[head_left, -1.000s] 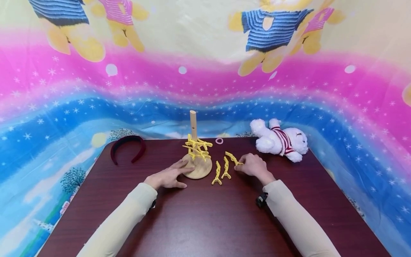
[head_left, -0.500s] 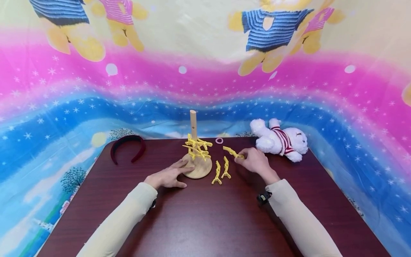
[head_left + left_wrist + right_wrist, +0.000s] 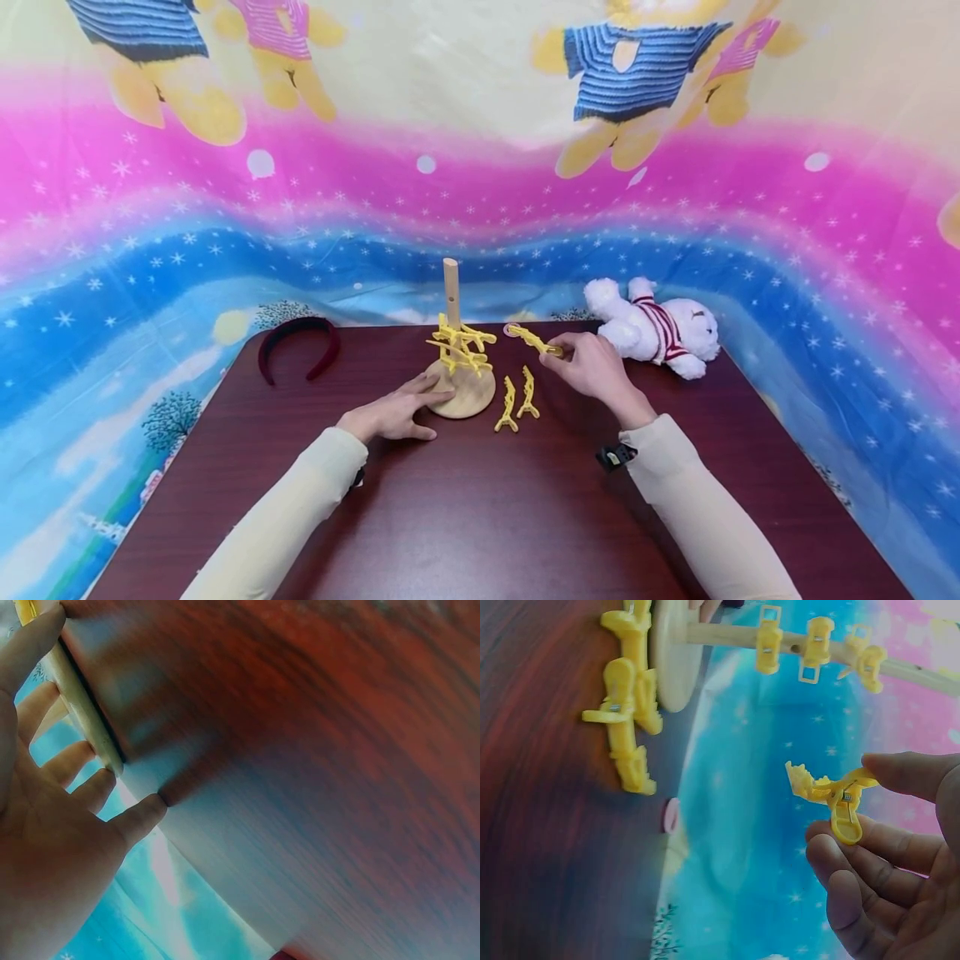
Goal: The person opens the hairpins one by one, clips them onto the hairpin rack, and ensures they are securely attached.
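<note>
In the head view, my right hand [image 3: 592, 371] pinches a yellow alligator hair clip [image 3: 528, 337] by its handle end, raised off the table. The right wrist view shows thumb and fingers on the two handles of this hair clip [image 3: 810, 784]. My left hand [image 3: 390, 412] lies with spread fingers on the round base [image 3: 471, 403] of a wooden stand. Several yellow clips [image 3: 471, 335] are fixed low on its upright post [image 3: 451, 287]. Two more yellow clips, a left one [image 3: 508, 402] and a right one [image 3: 528, 393], lie on the table between stand and right hand.
A dark red headband [image 3: 326, 360] lies at the back left of the dark wood table [image 3: 450, 517]. A white teddy bear [image 3: 633, 333] in a striped top lies at the back right. A small pink ring [image 3: 672, 816] sits near the back edge. Printed cloth [image 3: 480, 200] hangs behind.
My right hand has lifted the hair clip from the table, up and slightly left, towards the stand. My left hand has stayed on the base.
</note>
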A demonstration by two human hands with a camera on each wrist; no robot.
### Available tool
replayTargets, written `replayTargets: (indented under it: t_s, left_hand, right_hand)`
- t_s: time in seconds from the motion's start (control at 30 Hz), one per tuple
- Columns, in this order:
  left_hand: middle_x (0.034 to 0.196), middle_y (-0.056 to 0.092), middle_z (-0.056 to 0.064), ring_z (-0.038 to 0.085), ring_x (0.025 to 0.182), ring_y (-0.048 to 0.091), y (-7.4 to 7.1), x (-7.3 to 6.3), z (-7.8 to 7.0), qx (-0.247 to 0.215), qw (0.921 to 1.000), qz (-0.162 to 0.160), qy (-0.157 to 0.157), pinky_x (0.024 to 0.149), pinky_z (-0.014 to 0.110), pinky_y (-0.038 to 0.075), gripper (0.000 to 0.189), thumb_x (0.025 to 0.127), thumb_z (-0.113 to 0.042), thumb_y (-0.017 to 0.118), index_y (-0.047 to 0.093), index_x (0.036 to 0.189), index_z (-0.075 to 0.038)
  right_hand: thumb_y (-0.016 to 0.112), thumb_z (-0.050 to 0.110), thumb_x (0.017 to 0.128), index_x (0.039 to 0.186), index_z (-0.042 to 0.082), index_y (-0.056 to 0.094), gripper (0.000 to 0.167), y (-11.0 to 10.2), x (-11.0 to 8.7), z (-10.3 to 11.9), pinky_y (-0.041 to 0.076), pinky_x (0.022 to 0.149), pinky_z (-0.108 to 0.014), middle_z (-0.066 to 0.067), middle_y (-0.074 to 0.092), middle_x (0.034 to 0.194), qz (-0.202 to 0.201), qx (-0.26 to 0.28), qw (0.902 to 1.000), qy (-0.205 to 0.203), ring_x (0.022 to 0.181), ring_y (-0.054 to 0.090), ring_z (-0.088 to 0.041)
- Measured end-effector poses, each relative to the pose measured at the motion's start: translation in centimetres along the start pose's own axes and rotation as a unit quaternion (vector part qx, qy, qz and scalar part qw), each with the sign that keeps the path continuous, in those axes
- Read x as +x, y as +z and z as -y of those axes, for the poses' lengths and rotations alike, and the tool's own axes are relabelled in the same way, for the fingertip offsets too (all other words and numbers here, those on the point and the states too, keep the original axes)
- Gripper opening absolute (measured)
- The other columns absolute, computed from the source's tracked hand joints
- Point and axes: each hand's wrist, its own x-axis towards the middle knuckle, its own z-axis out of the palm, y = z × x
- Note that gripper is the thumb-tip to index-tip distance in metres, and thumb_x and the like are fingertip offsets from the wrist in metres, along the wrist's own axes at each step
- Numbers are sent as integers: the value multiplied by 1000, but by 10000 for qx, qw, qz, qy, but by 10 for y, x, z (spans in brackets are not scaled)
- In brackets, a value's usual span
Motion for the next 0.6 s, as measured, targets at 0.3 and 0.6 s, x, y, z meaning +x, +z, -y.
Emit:
replayTargets:
  t_s: [0.3,0.6]
  left_hand:
    - [168,12,17,38,156,8,0,0,0,-11,10000,-17,9,119,56,27,75,91,-34,73,38,156,-23]
    - [168,13,17,38,156,9,0,0,0,-15,10000,-35,-20,120,57,27,74,91,-34,73,38,155,-23]
  right_hand:
    - [73,35,89,110,12,77,31,-12,-2,21,51,73,-38,-1,76,87,-99,192,9989,-408,78,68,-17]
    - [71,34,92,114,14,76,30,-20,-4,42,50,72,-37,-2,77,93,-105,211,9976,-646,77,68,-18]
